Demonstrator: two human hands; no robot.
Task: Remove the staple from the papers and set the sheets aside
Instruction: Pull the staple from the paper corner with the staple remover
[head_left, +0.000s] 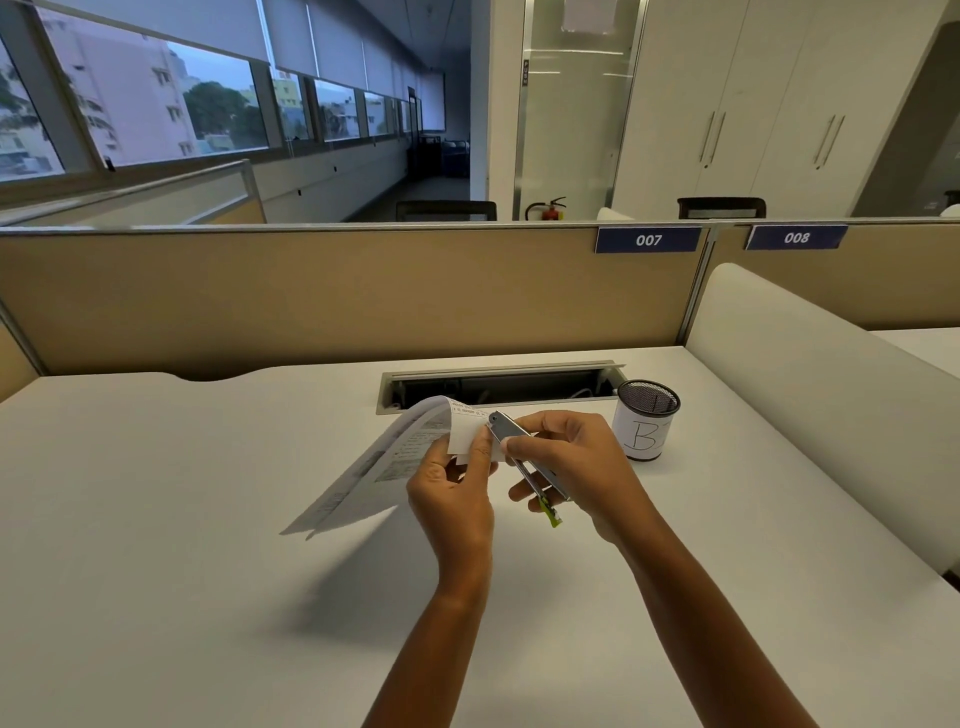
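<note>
Two hands work above the middle of the desk (208, 519), nearer its far edge. The left hand (454, 499) pinches the folded-over corner of the papers (384, 462) between thumb and fingers, holding the sheets raised off the desk surface. The right hand (576, 467) is closed around a metal stapler (524, 462), its front tip resting against the pinched corner. The staple itself is too small to make out. To perform the step well: keep the corner taut, work the tip under the staple crown, lever gently to avoid tearing, then lay the sheets on the desk. Count: one stapler, one bundle of papers (at least two sheets visible), one mesh pen cup (647, 421) near the far right corner, beside the cable slot (498, 387)
</note>
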